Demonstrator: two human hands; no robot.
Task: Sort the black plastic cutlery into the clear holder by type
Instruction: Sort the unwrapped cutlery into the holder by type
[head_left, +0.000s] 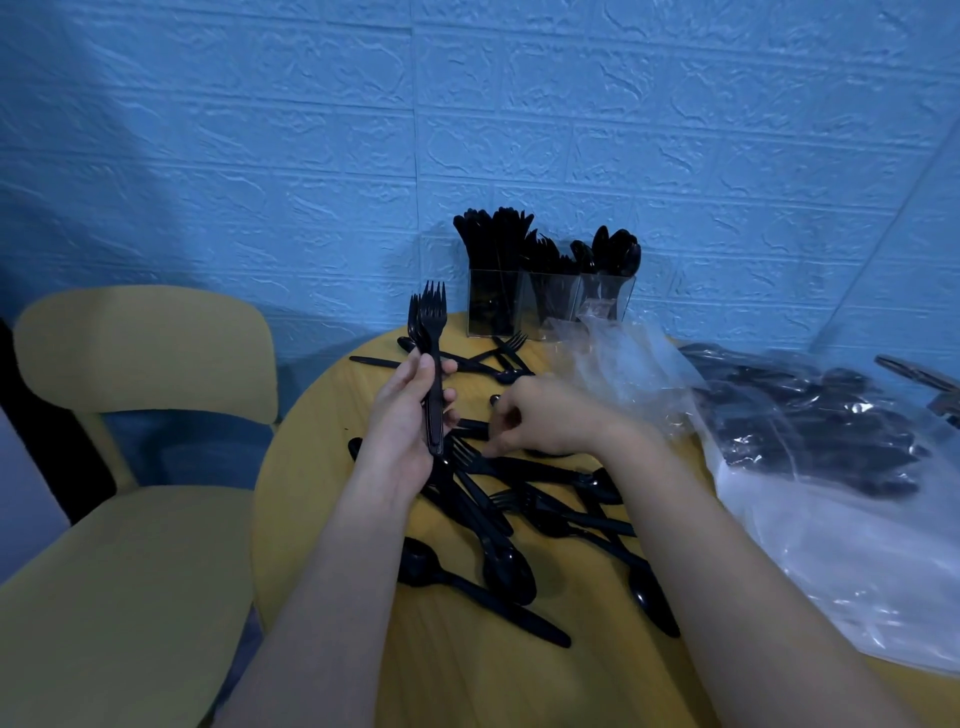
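While the left hand (410, 415) grips a bundle of forks (432, 358) upright, short of the clear holder (550, 306), and the right hand's fingers (501, 415) curl down into the tabletop pile (519, 509), where I cannot tell whether they hold anything, pulling a tangled fork (467, 457) may scatter neighbours or loosen the bundle.

A round yellow worktop (311, 499) stands before a blue textured wall (260, 130). Left of the fingers is a yellow chair (140, 364). To their right lies crumpled clear plastic bags (831, 519) (dark contents inside, unclear).
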